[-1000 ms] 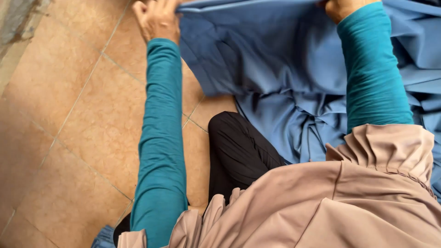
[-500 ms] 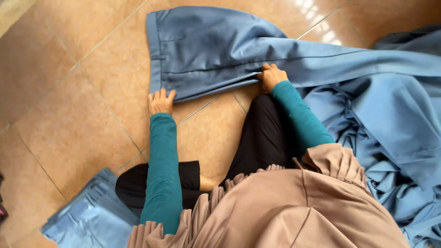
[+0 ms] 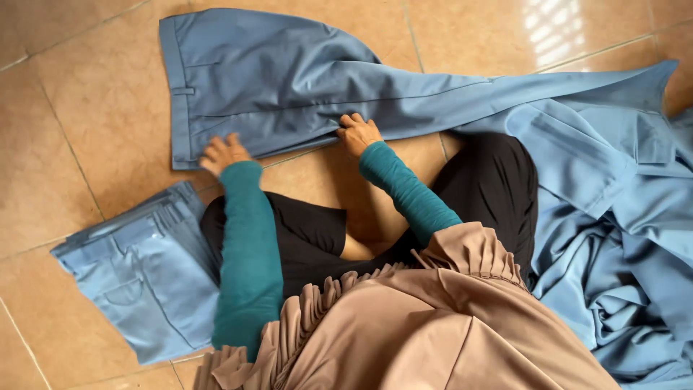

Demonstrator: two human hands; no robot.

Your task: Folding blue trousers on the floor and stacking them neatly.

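On a tan tiled floor (image 3: 86, 108), folded pale-blue trousers (image 3: 137, 282) lie near left. The left hand (image 3: 222, 153) and right hand (image 3: 357, 134) — both flat, fingers spread — now press the near edge of blue trousers (image 3: 289, 87) laid out flat, no longer held up. Rumpled blue cloth (image 3: 621, 245) piles right.

Long teal sleeves (image 3: 249, 253), black trousers (image 3: 310, 231) and a beige ruffle-edged head covering (image 3: 433, 325)

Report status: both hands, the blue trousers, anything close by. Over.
Left hand and right hand flat on blue trousers, spread on tiled floor. Folded trousers by left knee; cloth heap to the right.
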